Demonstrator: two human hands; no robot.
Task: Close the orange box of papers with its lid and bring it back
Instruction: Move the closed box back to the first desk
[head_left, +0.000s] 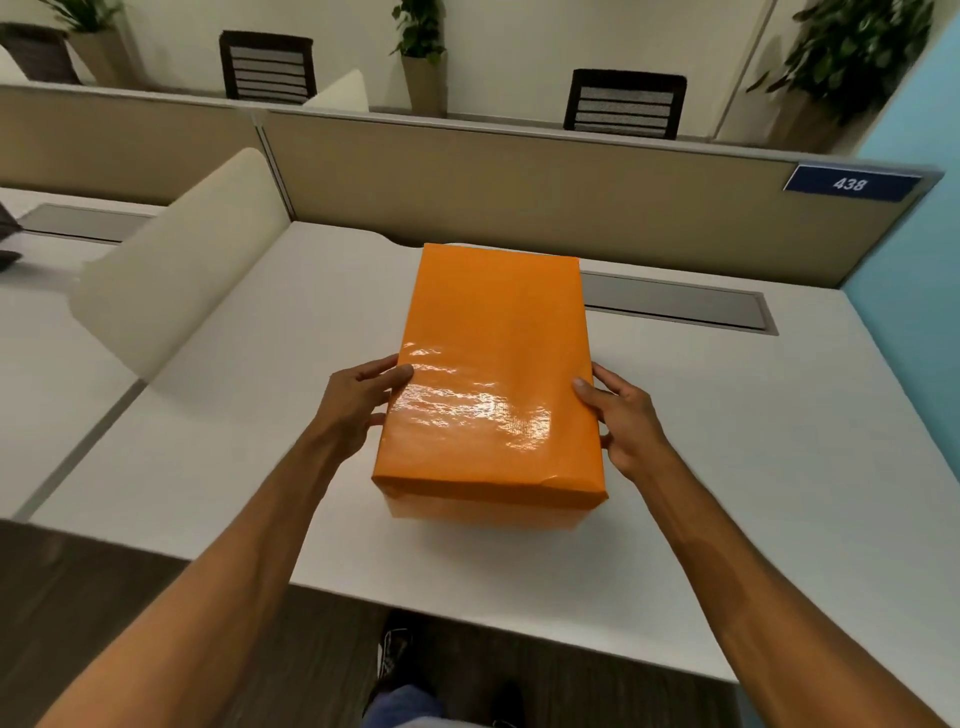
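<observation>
The orange box (493, 374) stands on the white desk (727, 493) with its glossy lid on top, long side running away from me. No papers show; the lid hides the inside. My left hand (358, 405) presses the box's left side, thumb on the lid's edge. My right hand (623, 421) holds the right side the same way, fingers along the wall. Whether the box rests on the desk or is slightly lifted, I cannot tell.
A beige partition (519, 176) with a blue "438" sign (849, 183) backs the desk. A cream divider panel (176, 280) slants at the left. A grey cable flap (675, 304) lies behind the box. Chairs and potted plants stand beyond. My shoe (392, 654) is below the desk edge.
</observation>
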